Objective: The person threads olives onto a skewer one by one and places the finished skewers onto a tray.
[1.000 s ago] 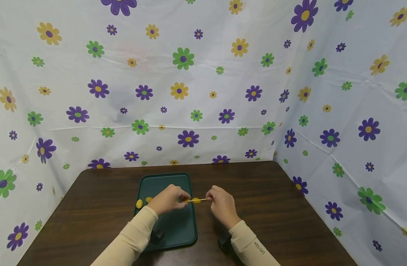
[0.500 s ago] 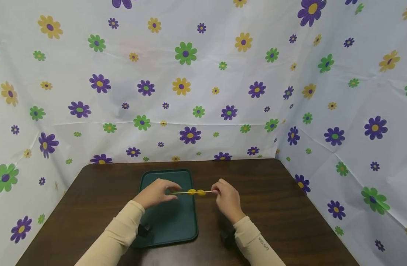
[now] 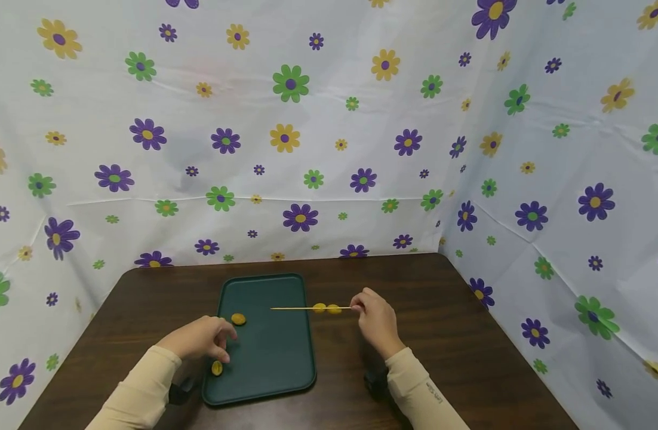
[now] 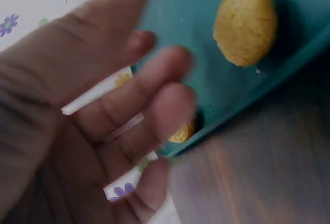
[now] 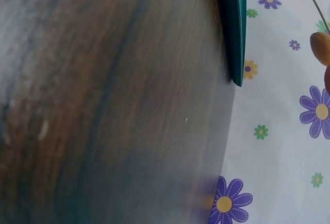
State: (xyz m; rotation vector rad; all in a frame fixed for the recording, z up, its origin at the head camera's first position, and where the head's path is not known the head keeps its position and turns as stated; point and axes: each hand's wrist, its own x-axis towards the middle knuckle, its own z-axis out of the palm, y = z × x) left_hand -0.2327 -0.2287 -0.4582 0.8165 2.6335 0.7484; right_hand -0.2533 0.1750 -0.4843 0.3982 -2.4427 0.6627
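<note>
My right hand pinches the right end of a thin wooden skewer, held level with its tip pointing left over the green tray. Two small yellow oval lumps sit side by side on the skewer near my fingers. The right wrist view catches a skewered lump at its edge; that hand is out of it. My left hand hovers over the tray's left edge, fingers loosely bent, holding nothing. Beyond its fingertips lies one wrinkled yellow lump; another lump lies just below its thumb.
The tray lies on a dark brown wooden table. A white cloth with purple, green and yellow flowers hangs behind the table and along its sides. Black straps show under the wrists.
My left hand has let go of the skewer and its lumps and moved left and down to the tray's edge. My right hand has shifted slightly right, still holding the skewer.
</note>
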